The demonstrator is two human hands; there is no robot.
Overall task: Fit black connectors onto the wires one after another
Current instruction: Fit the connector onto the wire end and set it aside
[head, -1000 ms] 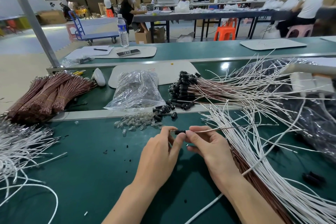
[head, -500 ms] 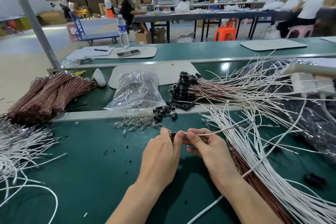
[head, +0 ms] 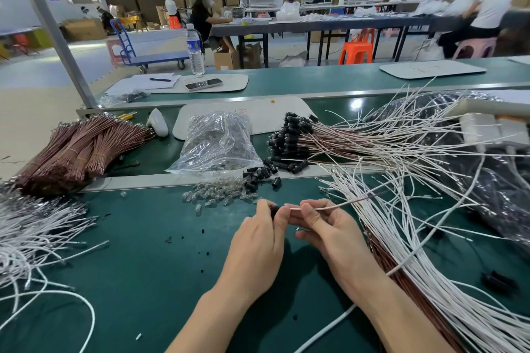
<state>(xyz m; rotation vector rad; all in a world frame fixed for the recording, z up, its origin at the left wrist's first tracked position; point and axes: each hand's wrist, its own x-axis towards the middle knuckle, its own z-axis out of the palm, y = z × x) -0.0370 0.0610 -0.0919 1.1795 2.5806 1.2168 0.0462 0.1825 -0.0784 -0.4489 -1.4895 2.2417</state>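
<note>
My left hand pinches a small black connector at its fingertips, mostly hidden by the fingers. My right hand pinches a thin wire just right of it, the wire's end meeting the connector. The two hands are close together above the green mat. Loose black connectors lie beyond the hands. A bundle of wires with black connectors fitted rests behind them. White wires fan out on the right.
A clear bag and a scatter of clear small parts lie ahead. Brown wire bundles sit at the left, white wires at the near left. A white device and black plastic stand at the right.
My hands have drawn closer together and the connector has gone further in between my left fingers, with the wire's end pushed up to it.
</note>
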